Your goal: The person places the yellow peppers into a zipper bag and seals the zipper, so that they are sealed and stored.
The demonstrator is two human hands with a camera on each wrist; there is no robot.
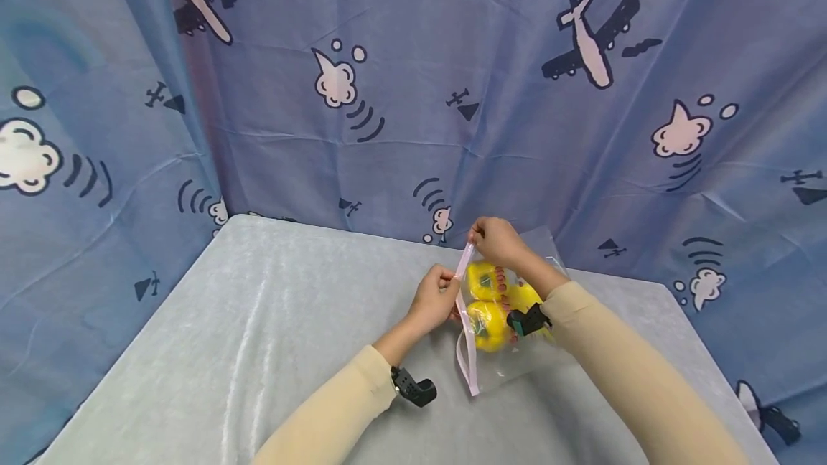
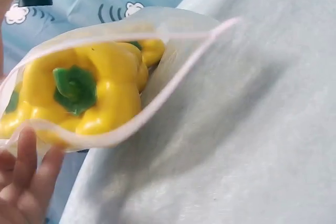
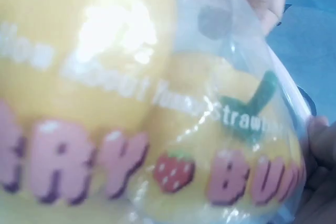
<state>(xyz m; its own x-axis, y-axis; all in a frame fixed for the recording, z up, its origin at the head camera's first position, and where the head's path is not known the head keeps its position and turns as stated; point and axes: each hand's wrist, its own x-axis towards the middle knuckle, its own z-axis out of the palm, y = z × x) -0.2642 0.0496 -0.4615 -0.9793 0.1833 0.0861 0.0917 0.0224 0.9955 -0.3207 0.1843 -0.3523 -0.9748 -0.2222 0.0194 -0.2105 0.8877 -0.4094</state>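
Observation:
A clear plastic zip bag (image 1: 517, 368) with a pink zip edge stands near the table's back edge, its mouth facing left. Inside are several yellow bell peppers (image 1: 489, 325) with green stems; one pepper (image 2: 113, 90) shows through the parted mouth in the left wrist view. My left hand (image 1: 434, 300) pinches the pink edge about midway along it. At the upper end of that edge, my right hand (image 1: 497, 241) grips the bag. Pink lettering and a strawberry print (image 3: 174, 173) cover the bag's side in the right wrist view, which is blurred.
A pale grey cloth covers the table (image 1: 258, 321). Behind and beside it hangs a blue curtain (image 1: 388, 92) printed with planes and clouds. Each wrist wears a small black camera, such as the left wrist camera (image 1: 415, 387).

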